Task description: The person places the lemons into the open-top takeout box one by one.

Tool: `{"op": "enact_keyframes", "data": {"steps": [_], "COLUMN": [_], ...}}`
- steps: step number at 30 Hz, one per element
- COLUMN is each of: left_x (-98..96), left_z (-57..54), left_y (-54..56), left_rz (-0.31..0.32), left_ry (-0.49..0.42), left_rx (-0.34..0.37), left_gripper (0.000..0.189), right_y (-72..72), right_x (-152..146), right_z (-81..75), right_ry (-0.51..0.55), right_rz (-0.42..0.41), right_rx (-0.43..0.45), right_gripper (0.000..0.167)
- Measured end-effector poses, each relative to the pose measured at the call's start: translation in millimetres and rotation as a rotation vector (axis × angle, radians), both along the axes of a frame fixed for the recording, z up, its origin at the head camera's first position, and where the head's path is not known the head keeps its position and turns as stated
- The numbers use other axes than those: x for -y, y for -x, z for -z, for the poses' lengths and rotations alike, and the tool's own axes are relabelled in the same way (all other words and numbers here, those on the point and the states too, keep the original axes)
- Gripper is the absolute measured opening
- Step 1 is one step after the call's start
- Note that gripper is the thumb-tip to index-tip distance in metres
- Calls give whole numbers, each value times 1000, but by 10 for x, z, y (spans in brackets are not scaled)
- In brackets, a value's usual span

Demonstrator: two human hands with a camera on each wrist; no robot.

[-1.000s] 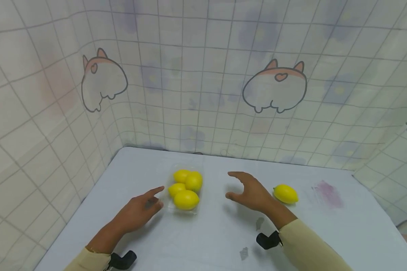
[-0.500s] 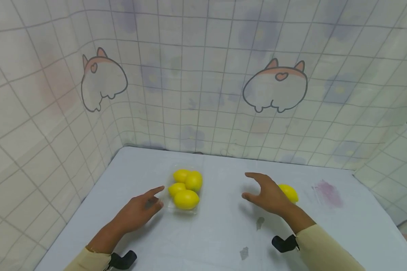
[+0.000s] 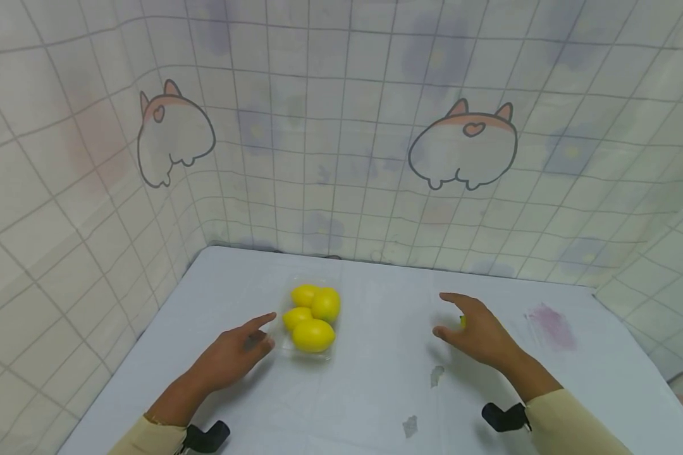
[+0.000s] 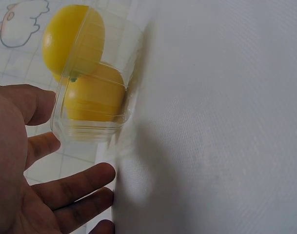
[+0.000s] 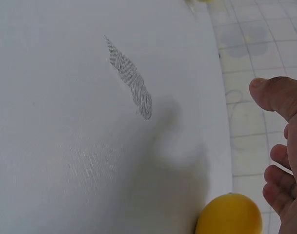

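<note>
Several yellow lemons (image 3: 313, 335) sit in a clear plastic container (image 4: 89, 130) left of the table's middle. My left hand (image 3: 230, 359) is beside the container's left side, fingers spread, with thumb and a fingertip right at its rim in the left wrist view. It grips nothing. My right hand (image 3: 480, 332) hovers over the table on the right, thumb and fingers apart, holding nothing. Behind it in the head view a single lemon is mostly hidden, only its tip showing; the right wrist view shows this loose lemon (image 5: 229, 215) on the table near the fingers.
The white table (image 3: 370, 392) bears two grey patches (image 3: 410, 426) at the front and a pinkish stain (image 3: 551, 327) at right. A grid-patterned curtain (image 3: 341, 158) rises along the table's back and sides. A black camera mount sits on each wrist.
My right hand has moved steadily to the right, from beside the container to in front of the loose lemon, now covering most of it. My left hand and the container have stayed put.
</note>
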State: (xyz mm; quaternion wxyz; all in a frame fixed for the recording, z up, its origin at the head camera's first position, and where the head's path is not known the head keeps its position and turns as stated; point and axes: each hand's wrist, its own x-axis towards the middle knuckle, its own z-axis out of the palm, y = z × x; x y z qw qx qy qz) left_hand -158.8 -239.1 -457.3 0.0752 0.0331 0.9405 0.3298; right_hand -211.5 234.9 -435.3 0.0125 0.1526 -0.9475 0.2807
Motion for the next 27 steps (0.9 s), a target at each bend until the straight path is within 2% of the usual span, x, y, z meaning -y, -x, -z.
{"op": "enact_keyframes", "data": {"steps": [16,27], "left_x": [-9,15], "left_z": [-7,58], "left_y": [-5,9], "left_rz": [-2,-1], "left_ry": [2,6], "left_rx": [-2,-20], "left_gripper": [58,57], "right_y": [-66,-102], "right_x": [-351,-545], "right_z": [-28,60], "right_ry": [-51,-67], "right_rz": [67,141], "right_rx": [6,30], "right_gripper": [77,79]}}
